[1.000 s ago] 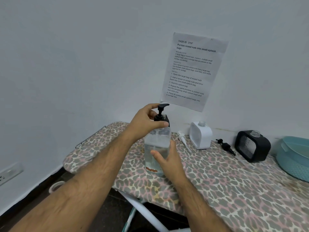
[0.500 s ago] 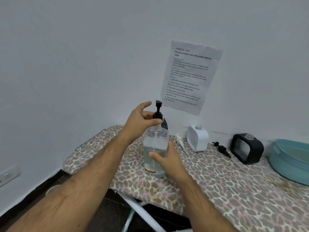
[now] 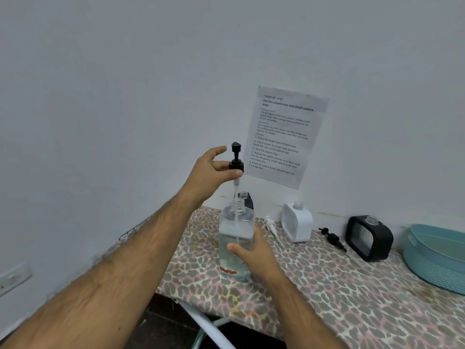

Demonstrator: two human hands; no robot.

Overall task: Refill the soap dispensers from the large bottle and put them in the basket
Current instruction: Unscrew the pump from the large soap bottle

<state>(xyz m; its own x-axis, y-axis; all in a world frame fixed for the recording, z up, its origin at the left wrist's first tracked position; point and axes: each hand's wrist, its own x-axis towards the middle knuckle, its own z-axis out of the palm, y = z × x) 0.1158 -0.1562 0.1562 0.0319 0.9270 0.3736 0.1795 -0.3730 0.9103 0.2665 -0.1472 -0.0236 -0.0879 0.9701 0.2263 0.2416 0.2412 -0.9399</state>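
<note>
The large clear bottle [image 3: 235,238] of soap stands on the leopard-print board [image 3: 327,285]. My right hand [image 3: 254,255] grips its side. My left hand [image 3: 214,170] pinches the collar of the black pump [image 3: 236,157], lifted above the open neck with its clear tube still reaching into the bottle. A white dispenser [image 3: 297,222] and a black dispenser [image 3: 368,239] stand uncapped by the wall. Part of another black dispenser [image 3: 247,199] shows behind the bottle. The teal basket [image 3: 437,255] sits at the right edge.
A white pump [image 3: 271,225] lies left of the white dispenser, and a black pump [image 3: 332,239] lies between the two dispensers. A printed sheet [image 3: 284,134] hangs on the wall behind. The board's left end drops to a dark floor [image 3: 161,321].
My left hand has lifted the black pump straight up off the bottle's neck, drawing the tube out. My right hand has kept its grip on the bottle.
</note>
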